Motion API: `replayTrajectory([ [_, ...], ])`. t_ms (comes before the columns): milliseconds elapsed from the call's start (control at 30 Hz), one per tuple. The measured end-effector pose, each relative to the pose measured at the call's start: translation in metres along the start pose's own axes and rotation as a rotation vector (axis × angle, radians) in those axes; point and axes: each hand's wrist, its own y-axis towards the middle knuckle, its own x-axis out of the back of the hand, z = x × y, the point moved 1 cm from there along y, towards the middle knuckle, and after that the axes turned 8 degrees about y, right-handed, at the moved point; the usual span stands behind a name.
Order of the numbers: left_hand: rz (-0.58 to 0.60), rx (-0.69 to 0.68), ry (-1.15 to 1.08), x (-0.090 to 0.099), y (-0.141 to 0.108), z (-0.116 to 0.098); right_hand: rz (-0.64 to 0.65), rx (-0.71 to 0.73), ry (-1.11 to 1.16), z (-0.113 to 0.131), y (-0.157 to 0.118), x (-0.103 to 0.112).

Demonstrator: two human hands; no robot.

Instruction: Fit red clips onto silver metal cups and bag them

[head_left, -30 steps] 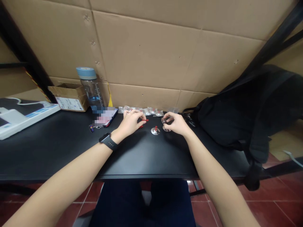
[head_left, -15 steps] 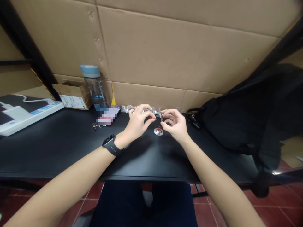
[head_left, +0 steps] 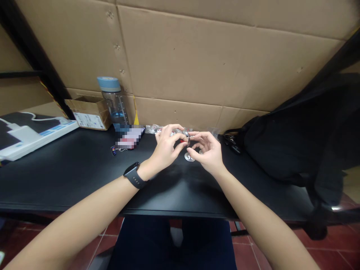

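My left hand (head_left: 168, 147), with a dark watch (head_left: 134, 174) on its wrist, pinches a small red strap (head_left: 182, 141) between thumb and index finger. Held on edge in the fingertips of my right hand (head_left: 209, 153) is a silver finger cymbal (head_left: 188, 142), a thin round metal disc. Strap and disc meet between the two hands, just above the table; whether the strap passes through the disc I cannot tell. Below them a second finger cymbal (head_left: 189, 157) lies flat on the black table (head_left: 180, 195), partly covered by my right fingers.
Behind my hands, clear plastic packets (head_left: 152, 129) lie along the cardboard wall. To the left are a phone (head_left: 139, 132), a water bottle (head_left: 112, 101), an opened box (head_left: 90, 114) and a power strip (head_left: 36, 142). Keys (head_left: 235, 148) and a black backpack (head_left: 292, 142) sit at right.
My hands have come closer together, bringing the held cymbal leftward up against the red strap. My right fingers now cover more of the cymbal on the table. The view has shifted slightly.
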Motion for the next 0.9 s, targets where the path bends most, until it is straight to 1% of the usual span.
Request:
replayTrajectory([
  [200,-0.031,0.013,0.009,0.001,0.001,0.0,0.006,0.013,-0.023,0.002,-0.001,-0.002],
  [367,-0.035,-0.008,-0.01,0.0,0.0,-0.001,0.016,0.01,0.039,0.0,-0.001,-0.001],
  [533,-0.069,0.0,0.018,0.002,-0.001,-0.002,0.032,-0.06,0.127,-0.002,-0.001,0.0],
  [667,-0.107,0.017,0.046,0.003,-0.001,-0.004,-0.005,-0.11,0.128,-0.006,0.001,0.001],
  [767,-0.117,0.038,0.072,0.003,-0.001,-0.003,-0.045,-0.119,0.105,-0.009,0.002,0.002],
  [900,-0.121,0.024,0.079,0.002,-0.001,-0.001,-0.073,-0.117,0.087,-0.012,0.003,0.004],
])
